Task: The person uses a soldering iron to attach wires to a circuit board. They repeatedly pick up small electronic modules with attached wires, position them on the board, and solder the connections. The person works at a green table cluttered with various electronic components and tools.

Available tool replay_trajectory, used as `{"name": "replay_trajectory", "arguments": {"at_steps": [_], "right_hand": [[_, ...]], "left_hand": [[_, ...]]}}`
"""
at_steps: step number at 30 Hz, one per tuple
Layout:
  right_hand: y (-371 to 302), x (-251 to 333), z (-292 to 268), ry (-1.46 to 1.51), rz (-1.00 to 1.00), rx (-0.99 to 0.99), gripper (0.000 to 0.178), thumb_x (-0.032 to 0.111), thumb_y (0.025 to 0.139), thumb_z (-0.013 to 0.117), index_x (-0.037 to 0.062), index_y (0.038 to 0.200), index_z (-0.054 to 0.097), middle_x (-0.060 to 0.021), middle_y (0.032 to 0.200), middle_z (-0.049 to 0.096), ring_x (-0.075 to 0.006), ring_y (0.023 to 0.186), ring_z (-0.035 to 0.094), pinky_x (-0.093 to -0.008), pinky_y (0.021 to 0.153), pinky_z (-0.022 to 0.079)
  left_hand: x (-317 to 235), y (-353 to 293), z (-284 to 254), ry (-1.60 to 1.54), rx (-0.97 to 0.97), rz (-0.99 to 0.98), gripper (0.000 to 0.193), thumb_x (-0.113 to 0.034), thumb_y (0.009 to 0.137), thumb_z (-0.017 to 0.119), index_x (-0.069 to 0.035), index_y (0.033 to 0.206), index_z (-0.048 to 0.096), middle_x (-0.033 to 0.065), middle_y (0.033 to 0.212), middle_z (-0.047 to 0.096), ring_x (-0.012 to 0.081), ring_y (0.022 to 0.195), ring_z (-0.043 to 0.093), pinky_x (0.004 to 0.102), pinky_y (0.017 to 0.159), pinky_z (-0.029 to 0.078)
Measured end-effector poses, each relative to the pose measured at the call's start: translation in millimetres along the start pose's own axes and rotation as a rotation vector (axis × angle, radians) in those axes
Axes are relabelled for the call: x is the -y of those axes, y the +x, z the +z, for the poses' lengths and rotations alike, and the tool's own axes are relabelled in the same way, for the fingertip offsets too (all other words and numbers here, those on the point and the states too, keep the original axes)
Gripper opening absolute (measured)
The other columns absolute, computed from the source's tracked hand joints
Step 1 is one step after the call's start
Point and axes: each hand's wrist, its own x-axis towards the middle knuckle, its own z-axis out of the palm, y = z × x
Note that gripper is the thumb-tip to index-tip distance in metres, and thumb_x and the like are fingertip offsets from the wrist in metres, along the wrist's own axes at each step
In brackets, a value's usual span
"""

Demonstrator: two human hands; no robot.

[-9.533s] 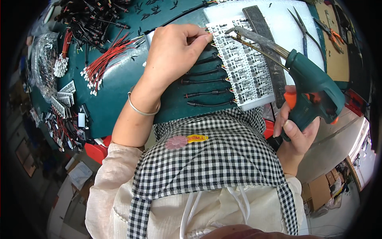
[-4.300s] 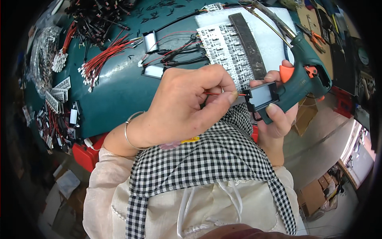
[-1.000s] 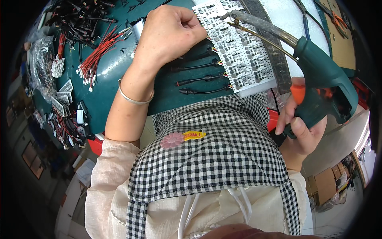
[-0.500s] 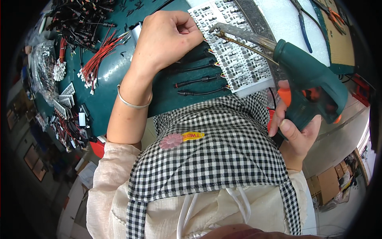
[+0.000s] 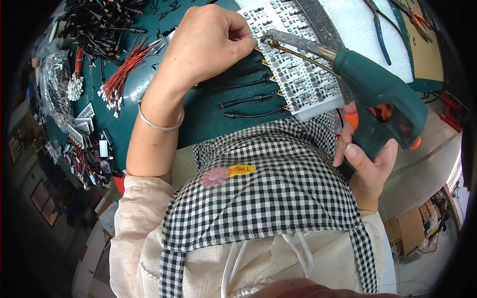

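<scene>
My right hand [image 5: 370, 166] grips a green soldering gun [image 5: 380, 97] with an orange trigger. Its long tip and thin feed tube reach over the left edge of a white circuit board panel [image 5: 305, 74] full of small components. Close to that tip, at the panel's edge, my left hand [image 5: 211, 44] is closed in a pinch; what sits between its fingertips is too small to make out. Below it, several short black cables [image 5: 256, 98] with connectors lie on the bench, their thin coloured wire ends meeting the board's edge.
Red wires with white plugs [image 5: 126, 74] and a heap of black cables [image 5: 107, 22] lie at the left on the green mat. A dark metal bar [image 5: 325, 30] runs along the panel's right side. Beyond it, blue-handled pliers [image 5: 381, 44] rest on white foam [image 5: 355, 35].
My left hand has shifted slightly left and away from me along the board's edge. The soldering gun has moved a little left, its tip still over the edge.
</scene>
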Motion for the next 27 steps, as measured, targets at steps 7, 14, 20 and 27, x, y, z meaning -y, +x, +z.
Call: {"name": "replay_trajectory", "arguments": {"at_steps": [7,14,20,27], "right_hand": [[-1,-1,-5,-0.006,0.056,0.047,0.054,0.0,0.076,0.069,-0.011,0.123,0.044,-0.0178,0.096,0.057,-0.0144,0.071,0.057,-0.0244,0.054,0.053],[-1,0,5,-0.051,0.075,-0.059,0.053,0.011,0.074,0.072,-0.0104,0.115,0.047,-0.0128,0.08,0.055,-0.0152,0.056,0.055,-0.0235,0.049,0.047],[-1,4,2,-0.075,0.075,0.011,0.045,0.004,0.078,0.069,-0.0091,0.116,0.048,-0.0131,0.086,0.057,-0.0143,0.063,0.057,-0.024,0.054,0.05],[-7,7,10,-0.207,0.098,-0.05,0.037,0.009,0.077,0.069,-0.0089,0.104,0.053,-0.0117,0.078,0.056,-0.0145,0.058,0.057,-0.0238,0.053,0.047]], "left_hand": [[2,0,1,0.039,-0.008,0.013,0.015,-0.015,0.076,0.071,0.0,0.075,0.069,0.0047,0.052,0.057,0.0069,0.047,0.051,0.025,0.046,0.041],[6,-4,9,0.002,-0.108,0.047,0.017,-0.016,0.076,0.072,0.0,0.074,0.069,0.0051,0.051,0.057,0.0077,0.046,0.052,0.0251,0.046,0.041],[5,-7,12,0.069,-0.159,0.1,0.014,-0.014,0.074,0.069,0.0,0.071,0.068,0.0068,0.051,0.059,0.0106,0.045,0.054,0.0257,0.046,0.043],[2,-5,10,0.117,-0.143,0.145,0.013,-0.014,0.073,0.068,-0.001,0.071,0.068,0.0086,0.051,0.058,0.0144,0.044,0.056,0.0271,0.048,0.044]]}}
